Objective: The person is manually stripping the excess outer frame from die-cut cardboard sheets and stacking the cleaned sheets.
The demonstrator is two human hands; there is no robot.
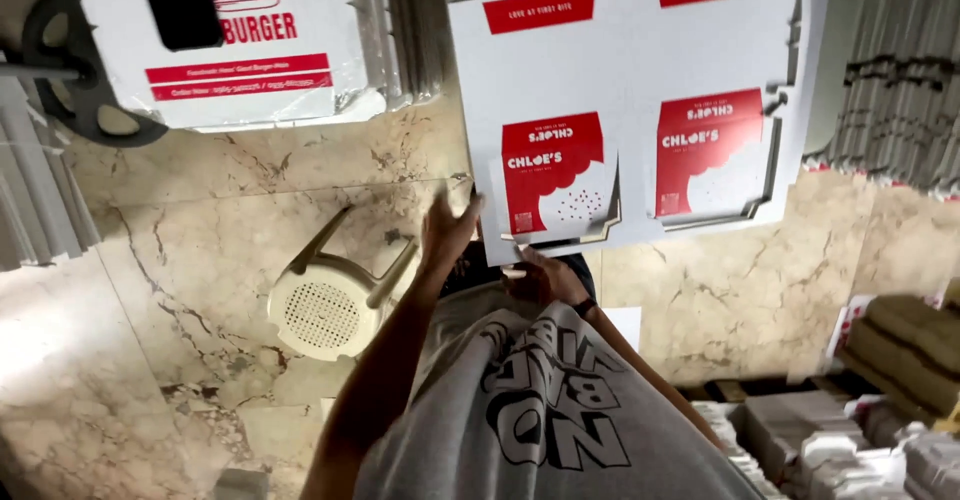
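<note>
Judging by its look, the large printed cardboard sheet point(640, 90) would handle as light but floppy: thin, flat, die-cut board that bends under its own span and creases easily, with a smooth printed face that could slip between bare fingers, so a hold at the near edge with both hands set apart seems the surest grip. It lies spread over the marble floor point(200, 260), its near edge just in front of the person's body, and it is white with red panels, two of which show a wavy white lower half and a speckled patch, cut lines tracing box flaps around them. Beside it, toward the far left of the floor, sits a wrapped stack of flat white box blanks point(240, 50) with a burger drawing. A cream plastic stool point(330, 305) lies tipped on the floor near the left arm. The left hand point(447, 232) is open, fingers spread, at the sheet's near left corner; the right hand point(543, 278) curls at the near edge, though whether it pinches the board I cannot tell.
</note>
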